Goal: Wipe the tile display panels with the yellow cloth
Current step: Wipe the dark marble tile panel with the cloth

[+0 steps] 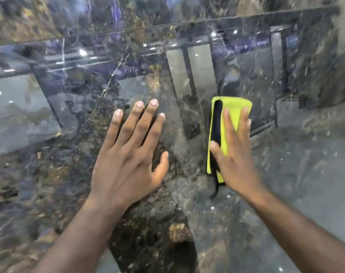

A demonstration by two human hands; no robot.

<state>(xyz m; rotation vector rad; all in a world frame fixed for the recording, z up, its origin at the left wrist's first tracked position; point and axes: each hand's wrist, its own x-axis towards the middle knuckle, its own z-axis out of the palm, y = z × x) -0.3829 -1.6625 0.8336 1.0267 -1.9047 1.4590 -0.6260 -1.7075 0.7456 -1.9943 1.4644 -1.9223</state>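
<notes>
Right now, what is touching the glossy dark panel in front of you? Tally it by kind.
Cloths: 1 (folded yellow cloth with a black edge)
Bare hands: 2 (left hand flat on the glossy dark marble-pattern tile panel; right hand pressing on the cloth with straight fingers)
Total: 3

The left hand (128,158) is bare, and the left forearm (85,233) below it is uncovered down to the picture's lower edge. Its fingers (146,119) end in short, trimmed nails, and fine creases cross the knuckles. To the right of the left hand, the right hand (234,154) and right forearm (297,233) are likewise bare. Motion blur softens that hand's nails and knuckles.
</notes>
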